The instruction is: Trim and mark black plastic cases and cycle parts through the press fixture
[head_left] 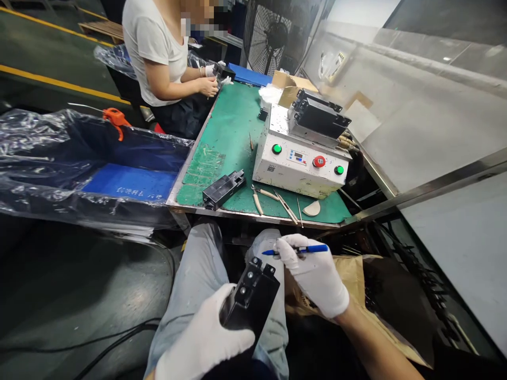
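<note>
Risk first. A white-gloved right hand (317, 277) is pinching a blue pen-shaped tool (317, 248), its tip pointing left above the far end of a black plastic housing (257, 301). A slip there could be scratching the casing or catching the other glove, the likely cause being smooth plastic under fabric. The housing is being held over the lap without the bench (241, 116) beneath it, so a loosening left grip could be dropping it floorward.

Position: the housing is lying within the left hand (212, 332), thumb pressing along the near right side, fingers wrapping the left side; the underside is hidden. Its far end, carrying tabs and round metal fittings, is projecting beyond those fingers. The right fingers are closing around the tool only, sitting just beyond and right of that end; tip and housing are seemingly apart, though depth is hard to judge.

On the bench, a second black housing (224, 190) is lying near the left corner. Slender hand tools (285, 206) are resting close to the near edge, where a knock could be sending them off. A white control box (301, 163) is standing behind them, bearing more black housings (319, 113).
</note>
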Available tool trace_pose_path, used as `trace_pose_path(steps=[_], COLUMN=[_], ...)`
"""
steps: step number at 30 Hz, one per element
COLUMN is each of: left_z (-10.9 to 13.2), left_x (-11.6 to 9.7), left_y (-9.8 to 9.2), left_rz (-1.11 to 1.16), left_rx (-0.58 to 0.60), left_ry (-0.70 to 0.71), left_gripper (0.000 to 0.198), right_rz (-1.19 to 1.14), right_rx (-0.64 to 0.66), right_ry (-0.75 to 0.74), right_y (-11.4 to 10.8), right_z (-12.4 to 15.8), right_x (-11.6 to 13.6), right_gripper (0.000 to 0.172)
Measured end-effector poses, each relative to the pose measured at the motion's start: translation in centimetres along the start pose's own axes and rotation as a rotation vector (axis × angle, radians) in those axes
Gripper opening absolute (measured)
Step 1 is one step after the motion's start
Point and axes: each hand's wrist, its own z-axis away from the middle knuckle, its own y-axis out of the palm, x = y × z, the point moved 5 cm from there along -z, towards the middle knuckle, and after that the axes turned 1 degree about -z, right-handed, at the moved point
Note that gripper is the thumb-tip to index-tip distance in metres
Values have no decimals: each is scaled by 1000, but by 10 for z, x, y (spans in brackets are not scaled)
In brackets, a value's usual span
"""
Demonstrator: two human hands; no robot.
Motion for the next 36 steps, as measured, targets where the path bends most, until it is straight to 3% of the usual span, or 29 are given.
trace_pose_path(steps=[4,9,20,31,36], left_z=[-2,-6,-7,-7,-8], left_x=[0,-3,-1,0,1], left_y=[0,0,0,2,1], left_rz=[-36,-59,-75,-74,-41], left_rx=[-24,-72,-76,-64,-37], left_ry=[32,111,64,41,98], left_gripper=[29,22,24,24,22], right_rz=[-50,-45,-30,69,56], right_rx=[-3,89,176,169,125], right_ry=[2,-18,-24,-91,-115], right_y=[-1,12,21,20,14], right_z=[5,12,14,18,23], right_x=[8,13,7,9,13], right_gripper=[23,30,34,35,32])
